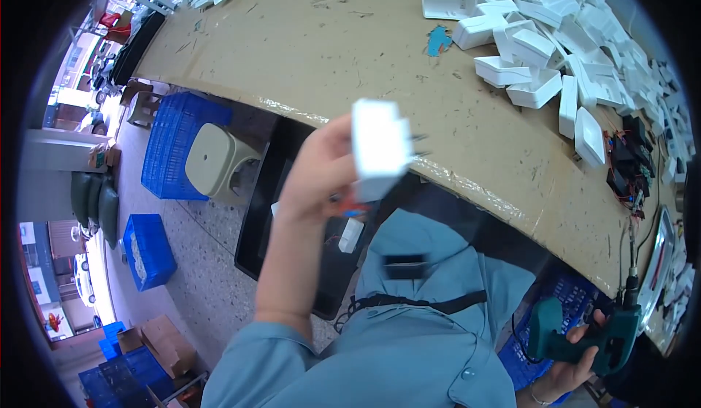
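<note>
My left hand [318, 170] is raised over the table's near edge, its fingers closed around a white plastic housing [380, 145]. Motion blurs the housing, and thin dark prongs seem to stick out of its right side. Some red and blue bits show under the hand, too smeared to name. At the lower right, my right hand [577, 357] grips a green power screwdriver [595, 338] by its handle. The tool's bit points up, beside the table's edge. A dark rectangular piece [405, 266] shows in front of my blue-grey clothes; whether it lies there or moves, I cannot tell.
White plastic shells [533, 46] are heaped across the brown table [292, 43]. Dark parts with wires [631, 163] lie at its right. Below the edge is a black tray [255, 240] with a white housing [351, 235]. A stool [212, 159] and blue crates [164, 152] stand left.
</note>
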A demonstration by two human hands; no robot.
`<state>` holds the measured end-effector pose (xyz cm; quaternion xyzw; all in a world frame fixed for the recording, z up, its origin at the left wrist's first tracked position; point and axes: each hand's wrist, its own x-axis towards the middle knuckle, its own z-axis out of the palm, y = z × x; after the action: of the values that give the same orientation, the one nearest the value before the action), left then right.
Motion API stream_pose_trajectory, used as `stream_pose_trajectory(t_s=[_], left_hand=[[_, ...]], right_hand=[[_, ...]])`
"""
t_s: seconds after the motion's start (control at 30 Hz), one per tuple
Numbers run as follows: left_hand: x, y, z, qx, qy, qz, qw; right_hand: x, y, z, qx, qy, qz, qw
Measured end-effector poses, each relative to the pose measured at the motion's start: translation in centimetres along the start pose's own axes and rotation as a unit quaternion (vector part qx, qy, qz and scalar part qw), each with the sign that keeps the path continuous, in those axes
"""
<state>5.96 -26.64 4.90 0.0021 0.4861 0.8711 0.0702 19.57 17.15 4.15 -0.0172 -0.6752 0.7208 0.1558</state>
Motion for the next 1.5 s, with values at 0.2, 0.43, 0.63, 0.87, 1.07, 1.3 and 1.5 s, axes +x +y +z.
stream_pose_trajectory(t_s=[0.2, 0.43, 0.63, 0.87, 1.07, 1.3, 1.5], left_hand=[[-8.2, -6.7, -13.7, 0.238, 0.16, -0.208, 0.935], [-8.0, -6.4, -11.9, 0.532, 0.019, -0.266, 0.804], [3.6, -1.1, 4.6, 0.565, -0.188, 0.152, 0.789], [18.0, -1.2, 11.1, 0.739, -0.26, 0.519, 0.342], [22.3, -1.3, 12.0, 0.699, -0.432, 0.459, 0.338], [19.6, -3.9, 12.2, 0.489, -0.175, 0.321, 0.792], [16.0, -5.1, 16.7, 0.412, -0.16, 0.197, 0.875]], right_hand=[[0.0, 0.7, 2.1, 0.016, 0.014, -0.005, 1.0], [0.2, 0.5, 2.8, 0.078, 0.04, 0.017, 0.996], [0.5, 1.4, 2.1, 0.103, 0.051, -0.009, 0.993], [-0.7, 1.2, 0.2, 0.101, 0.086, -0.037, 0.99], [-1.0, 1.5, -0.2, 0.091, 0.157, -0.011, 0.983], [0.4, 1.7, -0.7, 0.096, 0.17, -0.014, 0.981], [0.3, 2.1, -1.2, 0.102, 0.167, -0.021, 0.98]])
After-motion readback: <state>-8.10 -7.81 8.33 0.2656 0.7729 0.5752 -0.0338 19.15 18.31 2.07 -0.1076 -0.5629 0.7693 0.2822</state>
